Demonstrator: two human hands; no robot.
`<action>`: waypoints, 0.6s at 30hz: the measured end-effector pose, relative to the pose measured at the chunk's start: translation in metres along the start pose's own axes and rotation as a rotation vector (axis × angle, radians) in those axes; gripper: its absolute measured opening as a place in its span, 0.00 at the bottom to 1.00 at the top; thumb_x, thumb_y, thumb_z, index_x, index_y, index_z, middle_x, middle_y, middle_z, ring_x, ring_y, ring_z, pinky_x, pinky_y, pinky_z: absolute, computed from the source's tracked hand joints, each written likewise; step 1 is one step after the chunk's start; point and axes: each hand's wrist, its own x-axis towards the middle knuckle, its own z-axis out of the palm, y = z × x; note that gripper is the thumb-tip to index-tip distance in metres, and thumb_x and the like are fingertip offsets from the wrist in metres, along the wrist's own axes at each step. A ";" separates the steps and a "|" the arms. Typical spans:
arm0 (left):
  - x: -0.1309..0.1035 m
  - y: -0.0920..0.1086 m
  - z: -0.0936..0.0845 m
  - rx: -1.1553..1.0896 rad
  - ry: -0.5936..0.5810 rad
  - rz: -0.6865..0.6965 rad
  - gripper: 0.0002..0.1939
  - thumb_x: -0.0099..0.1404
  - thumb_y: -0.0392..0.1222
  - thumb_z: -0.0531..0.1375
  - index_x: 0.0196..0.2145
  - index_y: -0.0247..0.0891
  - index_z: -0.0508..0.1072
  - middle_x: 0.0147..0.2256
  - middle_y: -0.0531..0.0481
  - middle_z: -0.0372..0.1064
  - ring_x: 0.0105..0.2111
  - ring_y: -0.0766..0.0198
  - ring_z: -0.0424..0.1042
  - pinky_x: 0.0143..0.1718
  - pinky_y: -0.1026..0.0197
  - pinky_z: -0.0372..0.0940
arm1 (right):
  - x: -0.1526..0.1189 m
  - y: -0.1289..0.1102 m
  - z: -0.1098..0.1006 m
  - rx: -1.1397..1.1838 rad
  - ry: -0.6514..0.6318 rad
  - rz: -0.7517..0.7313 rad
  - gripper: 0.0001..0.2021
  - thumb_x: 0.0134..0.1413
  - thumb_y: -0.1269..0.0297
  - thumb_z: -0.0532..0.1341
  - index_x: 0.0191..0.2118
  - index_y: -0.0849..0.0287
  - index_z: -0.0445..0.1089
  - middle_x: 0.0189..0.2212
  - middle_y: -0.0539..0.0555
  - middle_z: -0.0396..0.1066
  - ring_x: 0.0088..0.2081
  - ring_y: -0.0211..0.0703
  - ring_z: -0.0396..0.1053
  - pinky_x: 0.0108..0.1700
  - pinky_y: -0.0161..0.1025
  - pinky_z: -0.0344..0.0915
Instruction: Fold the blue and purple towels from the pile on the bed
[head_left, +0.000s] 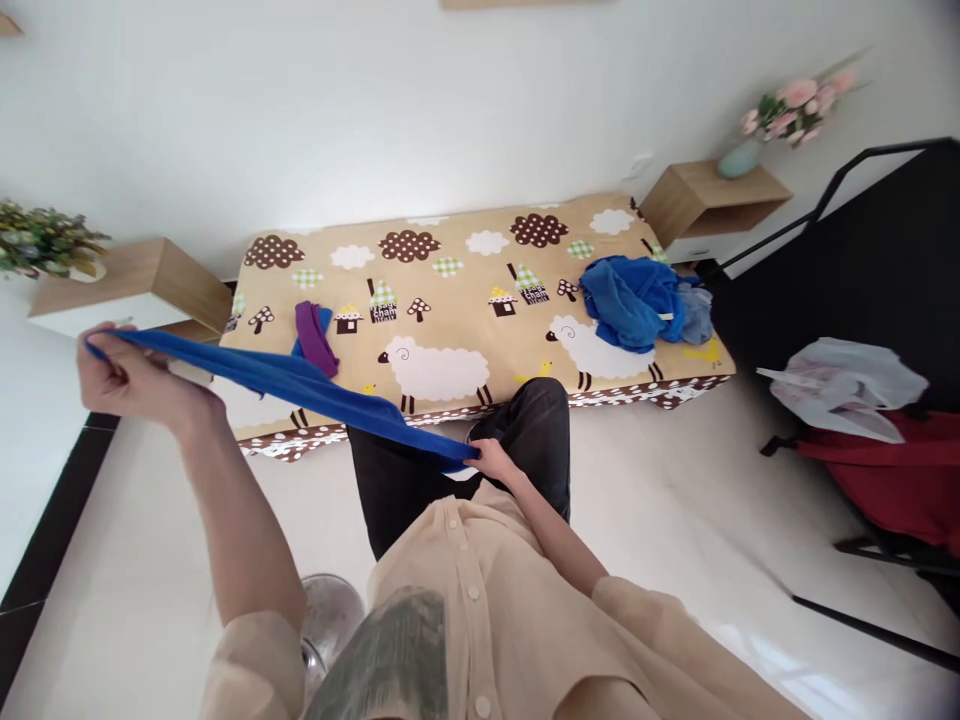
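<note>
Head view: a sheep-print cover (517, 320) spreads over a low platform, its long front edge facing the person's knees. In front of it hangs a blue plush cloth (322, 388), drawn out into a narrow band between the two hands and carried by nothing else. Its long axis slants from outside the cover's left edge, across the front left corner, and back past the front edge to the lap. Crumpled blue cloths (630, 300) lie heaped near the right edge, clearly closer to the right hand than to the left. A purple cloth (316, 340), folded against some blue fabric, lies toward the left edge, just behind the band; which hand is nearer to it I cannot tell. The left hand (124, 375) is clamped on the band's outer end, and the right hand (495, 460) pinches the inner end close to the body.
</note>
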 end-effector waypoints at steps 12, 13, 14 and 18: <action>0.048 -0.056 -0.106 0.087 0.069 -0.235 0.42 0.46 0.89 0.52 0.36 0.47 0.67 0.42 0.56 0.76 0.53 0.55 0.74 0.61 0.45 0.66 | -0.010 0.001 0.003 0.399 -0.180 -0.015 0.14 0.51 0.69 0.60 0.38 0.61 0.83 0.33 0.56 0.83 0.33 0.48 0.82 0.36 0.39 0.77; 0.049 -0.062 -0.110 0.076 0.050 -0.270 0.40 0.48 0.87 0.53 0.37 0.48 0.67 0.43 0.55 0.75 0.54 0.55 0.74 0.62 0.46 0.66 | -0.010 0.000 0.002 0.390 -0.154 -0.014 0.13 0.52 0.68 0.60 0.38 0.61 0.83 0.33 0.56 0.83 0.34 0.48 0.82 0.37 0.40 0.78; 0.050 -0.067 -0.113 0.066 0.041 -0.292 0.37 0.49 0.84 0.55 0.37 0.47 0.66 0.43 0.54 0.74 0.54 0.55 0.74 0.61 0.47 0.67 | -0.010 -0.001 -0.001 0.368 -0.114 -0.014 0.13 0.53 0.68 0.60 0.38 0.60 0.83 0.33 0.56 0.83 0.35 0.48 0.83 0.39 0.40 0.79; 0.044 -0.078 -0.117 -0.059 -0.021 -0.339 0.30 0.52 0.72 0.63 0.34 0.43 0.62 0.36 0.52 0.66 0.43 0.60 0.73 0.46 0.54 0.73 | 0.003 -0.002 -0.031 0.249 0.141 -0.004 0.11 0.58 0.67 0.60 0.38 0.57 0.82 0.32 0.55 0.83 0.35 0.48 0.82 0.44 0.42 0.80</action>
